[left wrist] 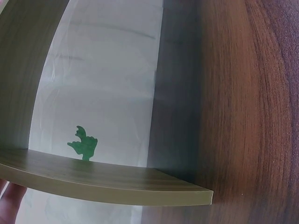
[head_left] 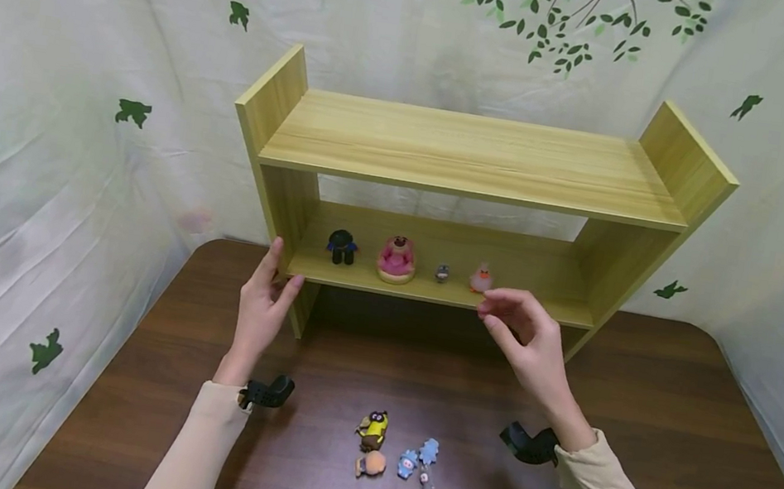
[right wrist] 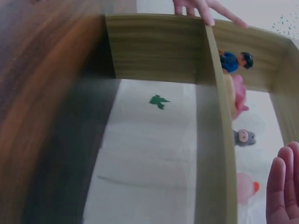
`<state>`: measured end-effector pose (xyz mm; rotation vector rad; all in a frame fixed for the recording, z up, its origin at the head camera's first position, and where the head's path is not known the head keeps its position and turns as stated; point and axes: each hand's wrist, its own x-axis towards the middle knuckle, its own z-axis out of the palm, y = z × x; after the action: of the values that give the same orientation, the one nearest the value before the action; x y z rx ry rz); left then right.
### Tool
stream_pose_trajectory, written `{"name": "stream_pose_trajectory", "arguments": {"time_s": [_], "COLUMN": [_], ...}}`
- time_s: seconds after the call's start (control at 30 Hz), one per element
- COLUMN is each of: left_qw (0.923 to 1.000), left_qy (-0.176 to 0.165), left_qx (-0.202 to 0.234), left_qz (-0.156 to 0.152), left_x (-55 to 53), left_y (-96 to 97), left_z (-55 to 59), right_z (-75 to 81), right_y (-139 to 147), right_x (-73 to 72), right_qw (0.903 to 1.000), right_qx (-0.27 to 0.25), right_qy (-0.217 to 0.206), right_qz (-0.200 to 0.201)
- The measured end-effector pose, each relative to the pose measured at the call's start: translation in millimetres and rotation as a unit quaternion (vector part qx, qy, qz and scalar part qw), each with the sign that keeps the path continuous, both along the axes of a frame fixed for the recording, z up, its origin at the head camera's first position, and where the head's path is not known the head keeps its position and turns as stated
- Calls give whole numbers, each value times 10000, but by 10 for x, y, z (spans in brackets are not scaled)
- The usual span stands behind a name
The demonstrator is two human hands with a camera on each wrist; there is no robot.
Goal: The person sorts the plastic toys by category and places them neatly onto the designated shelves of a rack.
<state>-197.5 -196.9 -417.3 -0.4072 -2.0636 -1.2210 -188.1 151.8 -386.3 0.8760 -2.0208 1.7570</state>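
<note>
A light wooden shelf [head_left: 479, 157] stands on the table. On its middle board, left to right, are a dark figurine with blue [head_left: 342, 248], a pink bear figurine [head_left: 396, 260], a tiny grey figurine [head_left: 442, 273] and a pink duck figurine [head_left: 481, 278]. My left hand [head_left: 261, 310] touches the shelf's left side panel, thumb at the front edge and fingers fairly straight. Beside the duck, my right hand [head_left: 532, 343] hovers with loosely bent fingers and holds nothing. The right wrist view shows its fingers [right wrist: 276, 186] apart from the duck.
Nearer me on the brown table [head_left: 639, 413] lie a yellow-and-brown figurine [head_left: 373, 431], a tan-headed figurine [head_left: 372, 465], two light-blue pieces [head_left: 408, 463] and a slim grey one [head_left: 427, 482]. A white leaf-printed cloth [head_left: 187, 40] hangs behind the shelf.
</note>
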Motion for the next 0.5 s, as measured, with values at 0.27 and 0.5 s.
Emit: {"name": "stream_pose_trajectory", "arguments": {"time_s": [0.27, 0.5], "left_qw": [10000, 10000], "left_qy": [-8, -17], "left_qx": [15, 19], "left_qz": [-6, 39], "left_x": [-32, -222], "left_y": [-23, -158], "left_z": [-47, -317], "right_z": [-142, -305], "right_y": [-20, -24], "right_x": [89, 159], "right_qw": [9990, 9955], "right_qx": [311, 817], "right_qy": [-206, -318], "right_qz": [246, 360]}}
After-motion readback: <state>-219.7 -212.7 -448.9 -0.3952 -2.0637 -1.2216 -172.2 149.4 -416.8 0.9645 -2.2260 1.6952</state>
